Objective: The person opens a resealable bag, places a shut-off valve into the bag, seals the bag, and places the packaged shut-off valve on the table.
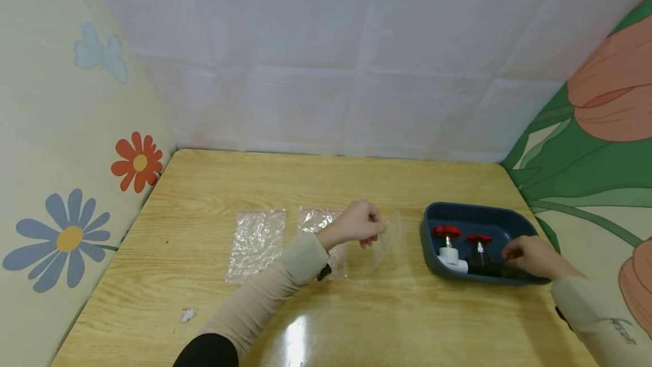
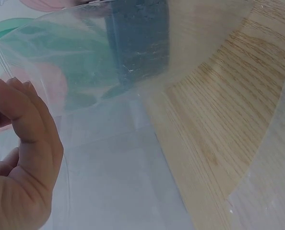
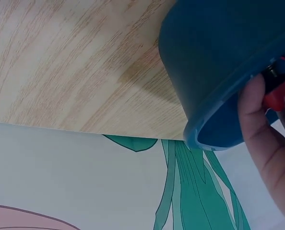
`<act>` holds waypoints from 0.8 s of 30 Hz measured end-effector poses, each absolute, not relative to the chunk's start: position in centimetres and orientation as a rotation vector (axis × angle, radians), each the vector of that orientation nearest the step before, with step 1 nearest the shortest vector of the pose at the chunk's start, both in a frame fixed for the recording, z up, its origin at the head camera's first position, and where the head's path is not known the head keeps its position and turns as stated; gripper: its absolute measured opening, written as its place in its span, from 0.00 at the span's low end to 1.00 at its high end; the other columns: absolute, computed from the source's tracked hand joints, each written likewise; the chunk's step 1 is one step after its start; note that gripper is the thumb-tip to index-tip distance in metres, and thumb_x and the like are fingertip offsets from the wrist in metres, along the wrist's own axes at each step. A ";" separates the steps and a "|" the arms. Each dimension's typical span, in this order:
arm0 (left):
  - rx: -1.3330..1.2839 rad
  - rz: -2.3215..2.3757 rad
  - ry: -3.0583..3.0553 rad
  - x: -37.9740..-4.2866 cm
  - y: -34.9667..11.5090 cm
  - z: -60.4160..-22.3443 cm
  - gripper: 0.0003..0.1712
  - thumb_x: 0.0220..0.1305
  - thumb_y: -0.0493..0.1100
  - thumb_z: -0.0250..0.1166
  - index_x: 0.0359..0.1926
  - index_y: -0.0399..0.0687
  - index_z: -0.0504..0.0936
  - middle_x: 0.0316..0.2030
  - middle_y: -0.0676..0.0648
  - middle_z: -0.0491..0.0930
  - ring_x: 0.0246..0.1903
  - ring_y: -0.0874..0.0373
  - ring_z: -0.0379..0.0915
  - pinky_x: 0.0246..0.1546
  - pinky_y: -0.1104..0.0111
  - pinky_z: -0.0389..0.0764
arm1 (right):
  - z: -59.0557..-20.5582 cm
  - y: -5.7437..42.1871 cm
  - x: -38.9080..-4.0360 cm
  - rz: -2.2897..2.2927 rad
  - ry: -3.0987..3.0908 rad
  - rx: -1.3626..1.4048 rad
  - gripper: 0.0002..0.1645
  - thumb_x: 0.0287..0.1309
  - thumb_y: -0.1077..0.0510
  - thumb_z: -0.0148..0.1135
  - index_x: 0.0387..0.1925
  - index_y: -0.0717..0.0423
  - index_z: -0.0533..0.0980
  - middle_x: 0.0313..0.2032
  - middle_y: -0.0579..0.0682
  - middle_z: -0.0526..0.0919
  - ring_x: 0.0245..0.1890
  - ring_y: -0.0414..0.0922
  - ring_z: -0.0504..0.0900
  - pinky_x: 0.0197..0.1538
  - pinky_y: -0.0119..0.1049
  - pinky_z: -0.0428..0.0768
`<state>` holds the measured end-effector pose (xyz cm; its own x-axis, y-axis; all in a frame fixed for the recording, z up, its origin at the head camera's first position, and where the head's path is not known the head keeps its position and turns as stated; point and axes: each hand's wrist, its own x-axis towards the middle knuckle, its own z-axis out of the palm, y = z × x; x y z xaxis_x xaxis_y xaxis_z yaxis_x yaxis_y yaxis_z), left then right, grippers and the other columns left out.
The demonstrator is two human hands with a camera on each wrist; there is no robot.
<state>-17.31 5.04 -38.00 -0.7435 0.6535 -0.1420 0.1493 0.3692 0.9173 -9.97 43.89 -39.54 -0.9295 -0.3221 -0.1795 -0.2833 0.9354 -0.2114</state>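
Observation:
My left hand (image 1: pixel 359 222) pinches a clear plastic bag (image 1: pixel 389 237) by its upper edge, above the table. In the left wrist view the bag (image 2: pixel 133 52) hangs see-through beside the curled fingers of the left hand (image 2: pixel 27 148). My right hand (image 1: pixel 535 256) reaches into the right end of a dark blue basin (image 1: pixel 432 262) and grips a valve by its red handle (image 3: pixel 280 94), mostly hidden by the fingers. Left of it in the basin stand a white valve with a red handwheel (image 1: pixel 448 254) and a black valve with a red handwheel (image 1: pixel 479 251).
Two more clear bags lie flat on the wooden table (image 1: pixel 407 321): one at the left (image 1: pixel 257 245), the other (image 1: pixel 316 218) partly under the left forearm. A small white scrap (image 1: pixel 188 315) is near the front left. A white curtain (image 1: pixel 326 72) closes off the back.

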 end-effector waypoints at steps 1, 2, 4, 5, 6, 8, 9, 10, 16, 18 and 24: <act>0.692 1.362 2.145 -17.3 5.0 -38.0 0.10 0.58 0.33 0.57 0.20 0.38 0.77 0.14 0.46 0.76 0.11 0.58 0.71 0.14 0.69 0.78 | -39.6 43.9 -10.0 -0.266 2.883 -0.459 0.06 0.39 0.67 0.67 0.21 0.54 0.79 0.23 0.44 0.79 0.23 0.41 0.75 0.26 0.37 0.74; 0.691 1.363 2.146 -17.3 5.0 -38.0 0.10 0.58 0.34 0.57 0.20 0.38 0.77 0.14 0.46 0.76 0.11 0.58 0.71 0.14 0.69 0.78 | -39.6 43.9 -10.0 -0.263 2.886 -0.460 0.06 0.38 0.67 0.67 0.21 0.54 0.79 0.23 0.44 0.79 0.24 0.42 0.76 0.26 0.37 0.74; 0.690 1.365 2.151 -17.3 5.1 -38.1 0.11 0.58 0.33 0.57 0.20 0.38 0.77 0.14 0.46 0.76 0.11 0.58 0.71 0.14 0.69 0.77 | -39.6 43.9 -9.9 -0.262 2.887 -0.462 0.06 0.38 0.67 0.67 0.22 0.55 0.79 0.24 0.45 0.80 0.24 0.43 0.76 0.26 0.38 0.74; 0.689 1.365 2.153 -17.3 5.1 -38.1 0.11 0.58 0.33 0.57 0.20 0.38 0.77 0.14 0.46 0.76 0.11 0.58 0.71 0.14 0.69 0.77 | -39.6 43.9 -9.9 -0.261 2.886 -0.458 0.06 0.38 0.67 0.67 0.22 0.56 0.79 0.24 0.45 0.80 0.24 0.44 0.76 0.26 0.38 0.74; 0.684 1.368 2.153 -17.3 5.1 -38.1 0.11 0.58 0.33 0.57 0.20 0.38 0.77 0.14 0.46 0.76 0.11 0.58 0.71 0.13 0.69 0.77 | -39.6 43.9 -9.9 -0.260 2.888 -0.455 0.06 0.38 0.67 0.68 0.22 0.56 0.79 0.24 0.46 0.80 0.25 0.44 0.77 0.26 0.38 0.75; 0.677 1.367 2.154 -17.3 5.1 -38.1 0.11 0.58 0.33 0.57 0.20 0.38 0.77 0.14 0.46 0.76 0.11 0.58 0.71 0.14 0.69 0.77 | -39.6 43.9 -9.8 -0.259 2.892 -0.450 0.06 0.38 0.67 0.68 0.23 0.57 0.79 0.24 0.47 0.80 0.26 0.47 0.77 0.28 0.40 0.76; 0.674 1.367 2.153 -17.3 5.1 -38.1 0.10 0.58 0.34 0.58 0.20 0.38 0.77 0.14 0.46 0.76 0.11 0.58 0.71 0.14 0.69 0.78 | -39.6 43.9 -9.8 -0.259 2.891 -0.446 0.06 0.38 0.67 0.68 0.23 0.58 0.79 0.25 0.48 0.80 0.26 0.48 0.78 0.28 0.41 0.76; 0.670 1.365 2.151 -17.3 5.2 -38.1 0.10 0.58 0.34 0.58 0.20 0.38 0.77 0.14 0.46 0.76 0.11 0.57 0.71 0.14 0.69 0.78 | -39.6 43.9 -9.8 -0.260 2.894 -0.442 0.06 0.37 0.67 0.68 0.23 0.59 0.79 0.25 0.49 0.80 0.27 0.49 0.78 0.28 0.43 0.76; 0.665 1.360 2.132 -17.3 5.2 -38.3 0.10 0.59 0.34 0.58 0.21 0.38 0.77 0.15 0.45 0.76 0.14 0.54 0.73 0.15 0.69 0.78 | -39.3 44.0 -9.7 -0.260 2.911 -0.400 0.07 0.38 0.69 0.67 0.25 0.61 0.79 0.27 0.52 0.80 0.29 0.55 0.78 0.31 0.48 0.76; 0.669 1.359 2.131 -17.3 5.1 -38.3 0.10 0.59 0.34 0.58 0.21 0.38 0.76 0.16 0.45 0.76 0.14 0.53 0.74 0.15 0.69 0.78 | -39.2 43.9 -9.6 -0.259 2.926 -0.405 0.07 0.38 0.69 0.67 0.25 0.61 0.79 0.27 0.53 0.80 0.30 0.55 0.78 0.31 0.48 0.76; 0.667 1.368 2.124 -17.3 5.1 -38.3 0.10 0.59 0.35 0.58 0.21 0.38 0.77 0.16 0.45 0.76 0.12 0.57 0.72 0.15 0.69 0.78 | -38.4 43.6 -9.3 -0.245 2.986 -0.442 0.07 0.37 0.69 0.67 0.25 0.60 0.80 0.26 0.52 0.80 0.28 0.54 0.78 0.30 0.46 0.77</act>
